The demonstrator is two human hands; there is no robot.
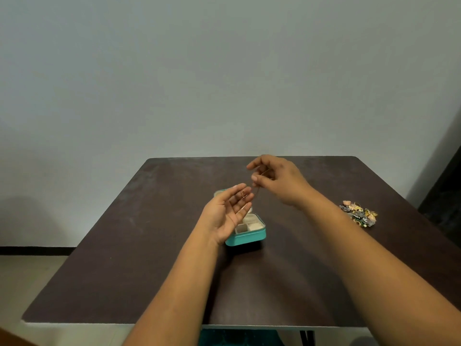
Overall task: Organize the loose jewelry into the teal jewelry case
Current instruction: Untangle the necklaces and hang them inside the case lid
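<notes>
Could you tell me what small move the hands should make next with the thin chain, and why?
Probably lower the thin chain into the open teal case. The right hand pinches it above the case, the left hand lies open beneath it, and the case's compartments show below. The jewelry pile waits on the table.

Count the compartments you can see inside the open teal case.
2 visible in the teal case: a small square one at front left, a longer one right of it. The left hand may hide more.

Dark brown table (154,258) — teal jewelry case (245,237), loose jewelry pile (359,213)
</notes>
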